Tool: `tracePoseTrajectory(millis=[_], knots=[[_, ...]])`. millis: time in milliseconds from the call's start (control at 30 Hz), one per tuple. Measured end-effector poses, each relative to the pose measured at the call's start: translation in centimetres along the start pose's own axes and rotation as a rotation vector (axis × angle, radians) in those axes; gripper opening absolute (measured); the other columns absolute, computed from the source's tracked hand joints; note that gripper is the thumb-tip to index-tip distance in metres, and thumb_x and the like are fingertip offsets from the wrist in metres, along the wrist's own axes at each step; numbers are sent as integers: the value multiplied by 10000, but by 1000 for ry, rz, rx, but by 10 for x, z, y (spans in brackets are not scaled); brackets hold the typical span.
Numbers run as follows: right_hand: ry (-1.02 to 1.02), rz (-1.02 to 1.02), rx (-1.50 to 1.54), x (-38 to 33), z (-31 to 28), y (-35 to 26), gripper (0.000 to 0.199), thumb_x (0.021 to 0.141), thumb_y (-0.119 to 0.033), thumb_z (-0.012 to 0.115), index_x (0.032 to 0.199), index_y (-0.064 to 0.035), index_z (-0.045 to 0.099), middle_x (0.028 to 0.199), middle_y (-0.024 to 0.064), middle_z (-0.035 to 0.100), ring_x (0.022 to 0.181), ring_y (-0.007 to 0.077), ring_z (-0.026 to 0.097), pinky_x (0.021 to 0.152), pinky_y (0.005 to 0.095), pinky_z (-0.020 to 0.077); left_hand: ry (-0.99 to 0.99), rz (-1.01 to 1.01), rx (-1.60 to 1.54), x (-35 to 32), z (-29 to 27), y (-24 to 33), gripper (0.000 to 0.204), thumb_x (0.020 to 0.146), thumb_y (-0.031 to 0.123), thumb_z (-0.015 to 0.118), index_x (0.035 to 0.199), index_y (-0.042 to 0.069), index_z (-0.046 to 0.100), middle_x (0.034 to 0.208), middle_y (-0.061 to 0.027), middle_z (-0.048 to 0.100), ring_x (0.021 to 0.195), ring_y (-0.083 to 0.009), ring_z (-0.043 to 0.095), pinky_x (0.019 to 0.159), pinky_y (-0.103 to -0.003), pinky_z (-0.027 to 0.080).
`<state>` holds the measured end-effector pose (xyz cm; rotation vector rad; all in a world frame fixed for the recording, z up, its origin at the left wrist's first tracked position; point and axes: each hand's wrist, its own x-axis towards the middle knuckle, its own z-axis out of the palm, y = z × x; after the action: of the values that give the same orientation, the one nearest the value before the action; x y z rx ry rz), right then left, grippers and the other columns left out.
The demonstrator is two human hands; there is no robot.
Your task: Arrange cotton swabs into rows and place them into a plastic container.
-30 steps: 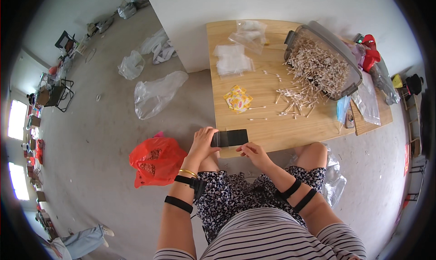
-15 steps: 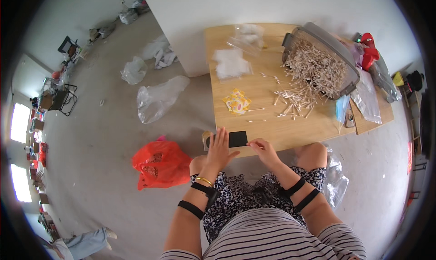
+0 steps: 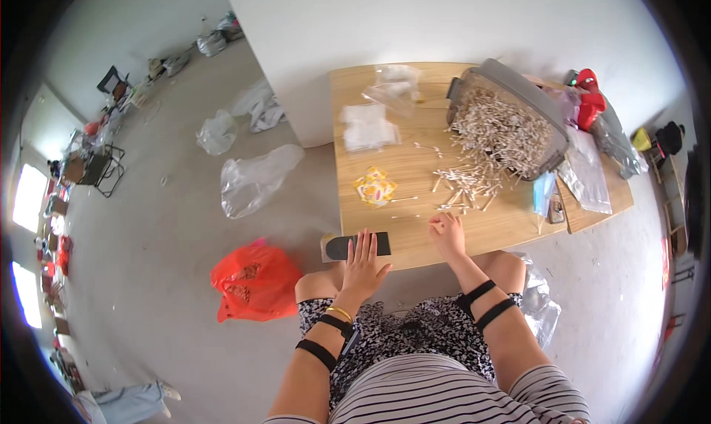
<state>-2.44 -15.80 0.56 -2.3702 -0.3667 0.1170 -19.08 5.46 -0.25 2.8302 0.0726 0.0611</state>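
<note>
Landmark: flat black strip with a rounded left end (image 3: 339, 248), at the near left corner of the light wood-grain table (image 3: 418, 248); its left end appears to project past the table edge. A see-through yellowish piece (image 3: 324, 251) shows at that end.

Your left hand (image 3: 360, 267) lies across the strip, fingers extended and spread, not gripping. Your right hand (image 3: 448, 236) is to the strip's right, apart from it, fingers curled; cannot tell whether you pinch anything small.

Beyond the strip: yellow-and-white printed paper pieces (image 3: 375, 187). Farther right of it: loose white-tipped cotton swabs (image 3: 466, 185) and the tilted grey plastic bin (image 3: 529, 92). Left of it, on the floor: red plastic bag (image 3: 259, 283).
</note>
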Motion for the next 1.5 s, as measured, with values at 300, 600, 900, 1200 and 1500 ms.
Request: tracePoseTrajectory(millis=[300, 600, 900, 1200, 1500], knots=[[-43, -314, -273, 46, 20, -16, 565, 761, -171, 778, 1299, -150, 604, 1383, 53, 551, 1287, 304, 468, 1073, 455, 399, -61, 92, -103, 40, 6, 49, 879, 1006, 511, 490, 1595, -25, 119, 1670, -232, 102, 1552, -379, 97, 1257, -517, 87], [-92, -359, -101, 25, 26, -7, 88, 777, -132, 714, 851, -118, 667, 1023, 37, 605, 1060, 297, 534, 933, 445, 438, -36, 128, -31, 67, 25, 49, 871, 1007, 494, 498, 1582, -49, 133, 1658, -248, 134, 1545, -392, 120, 1254, -522, 111], [48, -333, -337, 49, -68, 42, 374, 760, -53, 734, 1115, -161, 689, 1219, 37, 600, 1214, 295, 503, 1034, 442, 420, -95, 133, 12, 55, 30, 63, 854, 1020, 539, 412, 1574, -64, 168, 1660, -231, 151, 1548, -365, 131, 1261, -507, 118], [-111, -333, -371, 82, -60, 44, 140, 767, -89, 729, 895, -146, 727, 1109, 41, 620, 1195, 280, 502, 1046, 433, 407, -66, 166, 20, 39, 33, 70, 836, 1028, 530, 398, 1567, -71, 180, 1648, -243, 179, 1538, -373, 161, 1257, -519, 129], [-247, -376, -266, 52, 1, -9, 101, 774, -135, 719, 867, -137, 682, 981, 9, 635, 1093, 263, 541, 961, 421, 435, -25, 133, 28, 40, 32, 74, 851, 1012, 529, 433, 1564, -71, 191, 1637, -259, 195, 1536, -384, 164, 1250, -535, 129]])
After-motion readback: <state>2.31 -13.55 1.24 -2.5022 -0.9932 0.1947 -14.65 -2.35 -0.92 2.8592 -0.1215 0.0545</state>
